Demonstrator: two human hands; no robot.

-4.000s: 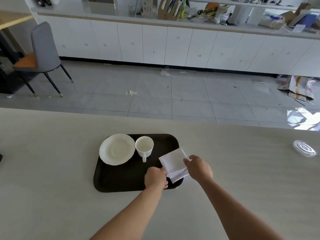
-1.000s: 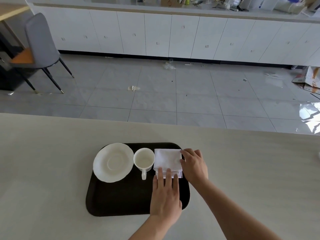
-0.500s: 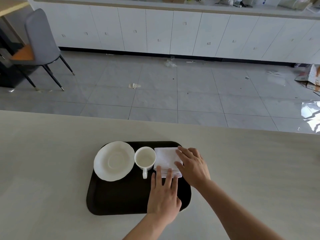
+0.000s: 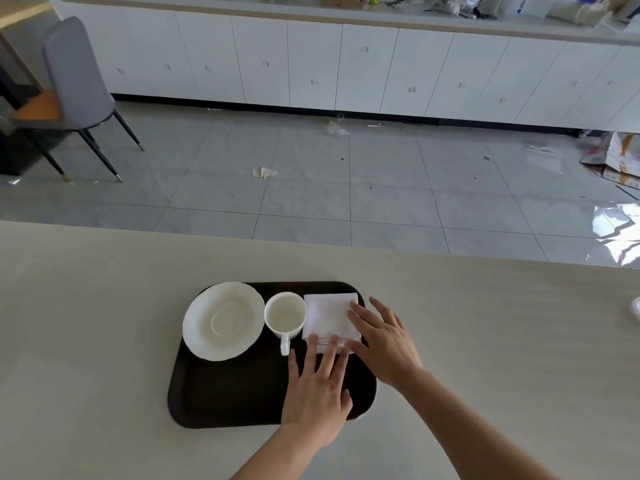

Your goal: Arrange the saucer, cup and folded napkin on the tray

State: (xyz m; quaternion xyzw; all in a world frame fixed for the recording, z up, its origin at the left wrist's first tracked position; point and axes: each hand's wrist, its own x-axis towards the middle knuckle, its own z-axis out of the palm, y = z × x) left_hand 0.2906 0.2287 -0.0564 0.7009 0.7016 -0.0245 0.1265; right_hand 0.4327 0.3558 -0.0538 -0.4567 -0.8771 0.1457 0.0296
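Nearest the viewer, the left hand (image 4: 317, 386) lies flat and open over the near right part of the tray (image 4: 225, 393), fingers spread, their tips resting on the near edge of the folded napkin (image 4: 329, 315); it grips nothing. Just beyond and to the right, the right hand (image 4: 384, 336) is likewise open and flat, its fingers laid across the napkin's right side, pressing rather than grasping; neither hand encloses any object.

The tray is dark, rectangular with rounded corners, and sits on a pale table (image 4: 104, 323). Across its far half the three items stand in a row: the saucer (image 4: 223, 320) at the left, white, round, with a shallow central well and its left rim reaching the tray's edge; the cup (image 4: 285, 315) in the middle, white, upright, empty as far as can be seen, its handle pointing toward the viewer; the napkin at the right, a white square fold lying flat, just beside the cup.

Judged from this layout, the arrangement appears nearly complete; all three items are on the tray; what seems left is the final smoothing or squaring of the napkin and the lifting away of both hands. Whether the cup is meant to stand on the saucer cannot be told from the task.
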